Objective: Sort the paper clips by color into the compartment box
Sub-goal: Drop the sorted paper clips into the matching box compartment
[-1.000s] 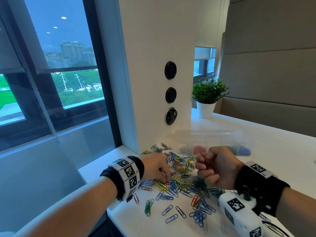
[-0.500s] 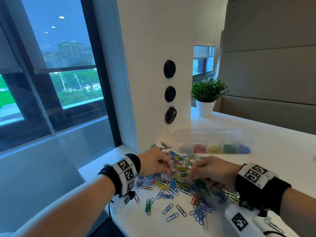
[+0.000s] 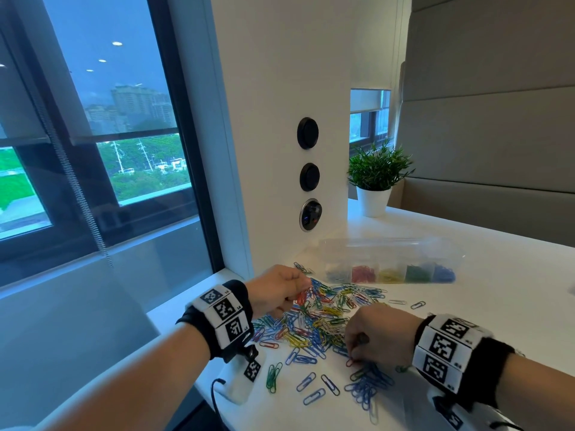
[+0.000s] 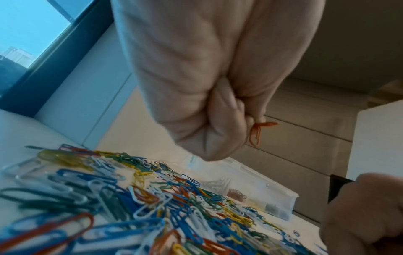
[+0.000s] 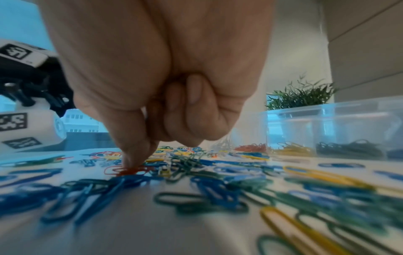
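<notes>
A big pile of colored paper clips (image 3: 323,318) lies on the white table (image 3: 497,275). The left hand (image 3: 280,290) pinches a red clip (image 3: 300,297) above it. The right hand (image 3: 378,334) presses a fingertip on another red clip (image 3: 350,363). The clear compartment box (image 3: 389,262) sits farther back.

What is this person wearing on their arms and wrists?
Both forearms are bare, with no sleeves. Each wrist carries a black strap: the left wristband and right wristband bear white blocks printed with black square codes. A white camera unit with a code and a black cable hangs under the left wrist.
</notes>
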{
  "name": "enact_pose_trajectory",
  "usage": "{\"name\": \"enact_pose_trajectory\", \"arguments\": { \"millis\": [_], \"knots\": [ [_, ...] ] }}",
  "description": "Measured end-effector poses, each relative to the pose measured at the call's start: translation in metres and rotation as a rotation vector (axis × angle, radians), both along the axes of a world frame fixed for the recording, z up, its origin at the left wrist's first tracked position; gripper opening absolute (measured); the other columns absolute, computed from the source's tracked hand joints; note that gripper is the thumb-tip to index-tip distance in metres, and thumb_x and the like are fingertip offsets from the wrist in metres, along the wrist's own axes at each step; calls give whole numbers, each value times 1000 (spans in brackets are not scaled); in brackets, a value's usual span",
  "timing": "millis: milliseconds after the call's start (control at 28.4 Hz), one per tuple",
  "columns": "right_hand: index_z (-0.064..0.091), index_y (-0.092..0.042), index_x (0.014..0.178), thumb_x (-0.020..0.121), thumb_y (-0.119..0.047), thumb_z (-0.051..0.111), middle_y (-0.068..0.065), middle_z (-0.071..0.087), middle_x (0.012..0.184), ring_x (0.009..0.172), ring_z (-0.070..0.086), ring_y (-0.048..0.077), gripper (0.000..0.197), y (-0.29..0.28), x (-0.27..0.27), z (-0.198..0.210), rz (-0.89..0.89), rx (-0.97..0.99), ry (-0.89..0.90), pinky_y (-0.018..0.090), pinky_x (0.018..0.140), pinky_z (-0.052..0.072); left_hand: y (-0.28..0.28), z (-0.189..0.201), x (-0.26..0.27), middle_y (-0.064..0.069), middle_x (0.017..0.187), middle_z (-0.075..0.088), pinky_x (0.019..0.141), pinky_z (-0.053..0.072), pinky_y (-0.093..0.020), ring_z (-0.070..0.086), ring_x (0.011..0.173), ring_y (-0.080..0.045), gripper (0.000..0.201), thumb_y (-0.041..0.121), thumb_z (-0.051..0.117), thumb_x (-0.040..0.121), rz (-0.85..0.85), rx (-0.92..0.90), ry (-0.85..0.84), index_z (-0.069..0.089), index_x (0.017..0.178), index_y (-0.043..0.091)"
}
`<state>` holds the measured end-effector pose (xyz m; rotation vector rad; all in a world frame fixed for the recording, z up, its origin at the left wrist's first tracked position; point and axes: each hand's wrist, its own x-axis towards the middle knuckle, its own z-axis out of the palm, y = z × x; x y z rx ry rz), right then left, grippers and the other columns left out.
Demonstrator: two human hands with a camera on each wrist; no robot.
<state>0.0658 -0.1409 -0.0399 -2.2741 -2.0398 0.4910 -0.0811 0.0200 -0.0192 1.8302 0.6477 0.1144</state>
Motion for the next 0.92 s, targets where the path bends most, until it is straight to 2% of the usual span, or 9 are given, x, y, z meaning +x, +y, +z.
{"name": "enact_pose_trajectory", "arguments": {
  "millis": [70,176,352,493,599,704,775,845,916],
  "knots": [
    [73,-19,101,92,-24,61,-5,70,96,82,55,7,15,-2,2,-1,-10,10,12,13,66,38,-3,1,-1,1,61,31,39,18,-18,20,46,-9,32,22,39,105,29,-94,-18,40,75,13],
    [73,-20,100,91,-24,63,-8,68,91,83,56,6,14,-6,7,1,-44,24,41,14,68,40,-5,2,-2,2,58,35,37,18,-17,23,45,-8,34,23,34,106,105,-213,-62,39,74,12],
    [75,-24,100,88,-29,67,-8,72,97,86,60,7,15,-6,9,1,-30,-4,7,23,79,50,-6,2,1,-2,63,41,36,19,-17,27,44,-9,32,25,32,107,189,-421,-141,41,80,11],
    [74,-23,98,90,-28,63,-9,68,90,81,56,8,15,-5,5,-1,-10,-1,-36,17,66,41,-12,3,3,-4,64,42,35,22,-16,30,44,-9,33,23,31,107,195,-435,-146,42,79,9],
    [70,-24,90,91,-24,60,-10,65,84,75,55,5,10,-7,6,5,-46,33,49,10,60,37,-14,4,2,-6,64,46,35,27,-17,33,45,-11,31,21,32,106,219,-427,-142,42,79,9],
    [63,-25,74,92,-22,61,-15,58,63,58,48,0,18,-11,15,10,-150,77,306,12,55,38,-17,5,4,-7,63,50,36,31,-19,37,45,-12,30,21,37,105,296,-411,-157,45,79,8],
    [57,-18,71,94,-13,57,-9,49,54,48,39,8,24,-15,21,10,-308,99,699,20,46,32,-18,5,7,-8,63,50,36,33,-19,39,42,-11,30,20,38,104,350,-404,-177,45,78,8],
    [47,-12,72,88,-3,50,-1,41,59,48,32,12,19,-17,25,8,-492,124,1121,22,40,26,-20,5,10,-8,61,51,35,35,-18,40,41,-11,28,19,39,104,388,-427,-195,44,78,8],
    [43,-12,75,75,-3,46,3,42,64,48,33,13,9,-18,24,10,-584,142,1323,21,37,27,-21,5,14,-7,58,52,36,36,-18,40,40,-12,30,17,40,103,400,-412,-176,46,76,7]
  ]
}}
